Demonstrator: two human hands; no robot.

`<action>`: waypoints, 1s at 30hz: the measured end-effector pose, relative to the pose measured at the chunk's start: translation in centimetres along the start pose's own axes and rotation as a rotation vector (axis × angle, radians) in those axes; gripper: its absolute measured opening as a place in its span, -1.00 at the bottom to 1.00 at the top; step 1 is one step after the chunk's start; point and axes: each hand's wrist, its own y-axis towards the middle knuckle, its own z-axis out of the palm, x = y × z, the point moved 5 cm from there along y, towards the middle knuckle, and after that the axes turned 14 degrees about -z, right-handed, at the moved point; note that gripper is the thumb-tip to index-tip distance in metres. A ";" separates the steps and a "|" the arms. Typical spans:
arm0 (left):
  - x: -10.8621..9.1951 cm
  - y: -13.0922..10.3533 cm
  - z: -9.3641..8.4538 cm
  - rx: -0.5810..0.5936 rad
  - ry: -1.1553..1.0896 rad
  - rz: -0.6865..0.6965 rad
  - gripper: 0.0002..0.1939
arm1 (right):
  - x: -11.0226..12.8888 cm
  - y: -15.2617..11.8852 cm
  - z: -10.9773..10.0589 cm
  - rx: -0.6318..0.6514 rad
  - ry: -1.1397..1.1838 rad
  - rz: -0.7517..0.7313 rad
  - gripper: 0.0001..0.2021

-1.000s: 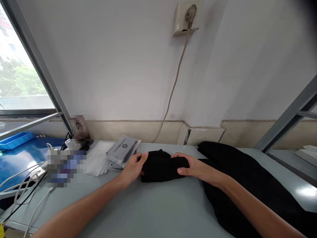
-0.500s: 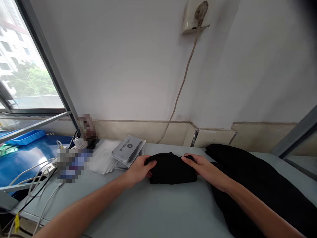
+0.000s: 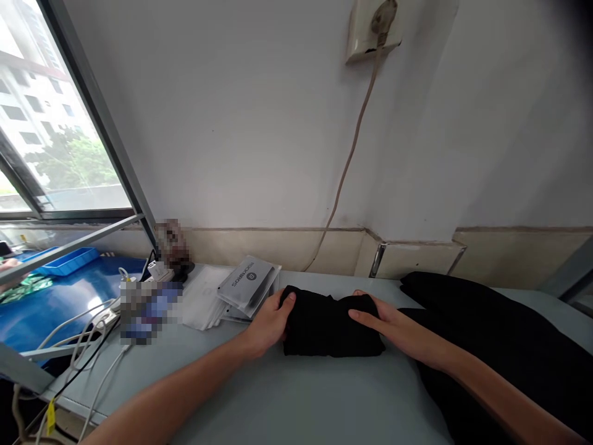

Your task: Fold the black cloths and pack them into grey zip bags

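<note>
Black cloth (image 3: 331, 327), gripped at both ends

Left hand (image 3: 269, 322) holds its left end, right hand (image 3: 377, 318) its right end, both grips narrow; it lies folded between them. Beneath: grey tabletop (image 3: 296, 402). Grey packet (image 3: 248, 281) just beyond left hand; larger black fabric (image 3: 504, 337) beside right hand. Wall (image 3: 254, 154) ahead, bearing a socket (image 3: 359, 37).

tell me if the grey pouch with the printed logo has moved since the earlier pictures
No. The grey pouch lies left of the wall cable's lower end, as before; both shifted rightward in the picture together, so it was the view that turned.
</note>
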 end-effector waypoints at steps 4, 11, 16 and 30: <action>0.1 -0.1 0.3 0.124 -0.112 -0.126 -0.62 | -0.4 -0.1 0.1 0.057 0.051 0.032 -0.66; -0.2 -0.1 0.4 0.065 -0.042 -0.061 -0.75 | -1.1 0.2 -0.2 0.021 0.080 0.010 -0.70; 0.3 0.1 0.3 0.038 -0.019 -0.031 -0.71 | -1.1 0.3 -0.1 0.006 0.082 0.011 -0.66; 1.2 0.0 0.2 0.013 0.207 0.109 -0.67 | -2.3 0.9 0.2 -0.040 0.091 0.001 -0.65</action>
